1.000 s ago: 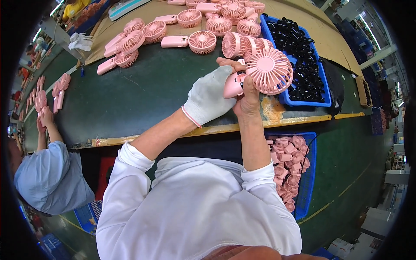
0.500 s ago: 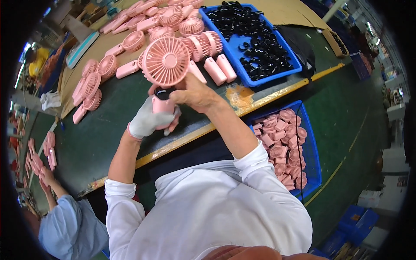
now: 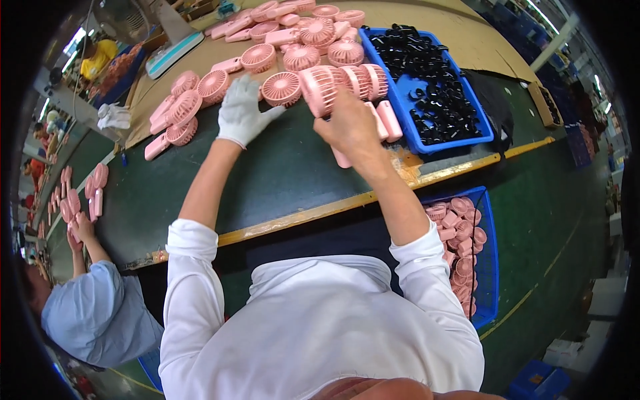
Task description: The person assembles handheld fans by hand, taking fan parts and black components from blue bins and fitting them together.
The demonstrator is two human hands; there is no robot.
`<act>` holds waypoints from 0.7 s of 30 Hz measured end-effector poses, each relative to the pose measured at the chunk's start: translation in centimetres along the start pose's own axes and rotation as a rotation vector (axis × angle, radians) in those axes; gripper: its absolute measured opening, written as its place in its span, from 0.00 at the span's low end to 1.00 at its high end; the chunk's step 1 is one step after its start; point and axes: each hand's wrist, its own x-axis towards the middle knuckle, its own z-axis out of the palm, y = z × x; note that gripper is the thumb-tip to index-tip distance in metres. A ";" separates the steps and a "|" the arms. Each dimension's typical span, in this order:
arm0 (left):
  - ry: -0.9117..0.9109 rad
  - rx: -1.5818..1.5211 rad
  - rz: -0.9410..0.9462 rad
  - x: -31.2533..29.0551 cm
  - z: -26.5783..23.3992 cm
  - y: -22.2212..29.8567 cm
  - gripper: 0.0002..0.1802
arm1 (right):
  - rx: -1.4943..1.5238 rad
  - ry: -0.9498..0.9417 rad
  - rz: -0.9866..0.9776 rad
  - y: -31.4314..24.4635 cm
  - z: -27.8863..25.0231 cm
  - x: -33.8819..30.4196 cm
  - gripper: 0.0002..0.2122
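My right hand [image 3: 351, 130], bare, is closed around a pink handheld fan [image 3: 316, 92]; the fan's round slatted head shows above the fingers and the end of its handle below them. It is beside a row of standing pink fans [image 3: 360, 81] close to the blue tray. My left hand [image 3: 243, 115], in a white glove, is open with fingers stretched out over the dark table. Nothing is in it. Between the hands lies another fan [image 3: 281, 89], near the left thumb; one more fan [image 3: 213, 87] lies just left of the glove.
The blue tray [image 3: 408, 123] of small glossy black parts is at the table's right. Many pink fans are heaped at the back, on cardboard [image 3: 417, 20]. A blue crate [image 3: 491, 280] of pink fan pieces stands below the yellow table edge [image 3: 293, 219]. At left, a co-worker [image 3: 97, 310] handles similar fans.
My left hand has let go of the fan and moved up and left, opening. My right hand has carried the fan rightward to the standing row. The view has shifted slightly.
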 end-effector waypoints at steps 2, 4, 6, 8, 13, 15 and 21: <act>-0.036 0.123 0.063 -0.3 2.6 -3.1 0.38 | -0.062 -0.018 -0.023 -0.3 2.1 0.4 0.24; -0.354 0.063 0.026 1.0 0.4 -1.9 0.36 | -0.175 0.075 -0.079 0.3 3.6 0.6 0.23; -0.450 0.031 0.014 1.3 -0.7 -1.6 0.33 | -0.261 0.100 -0.079 0.8 4.7 1.0 0.22; -0.559 -0.080 -0.249 0.7 0.1 -2.7 0.32 | -0.274 0.104 -0.089 0.7 4.4 1.2 0.19; -0.466 -0.224 -0.179 -0.9 -1.9 -3.6 0.32 | -0.327 0.401 -0.238 6.1 0.5 4.1 0.12; -0.518 -0.080 -0.186 -2.2 -3.4 -3.3 0.32 | -0.510 0.193 -0.041 8.7 -3.6 5.0 0.11; -0.474 -0.081 -0.356 -5.5 -6.7 -0.6 0.34 | -0.702 -0.016 0.124 14.9 -6.3 6.9 0.13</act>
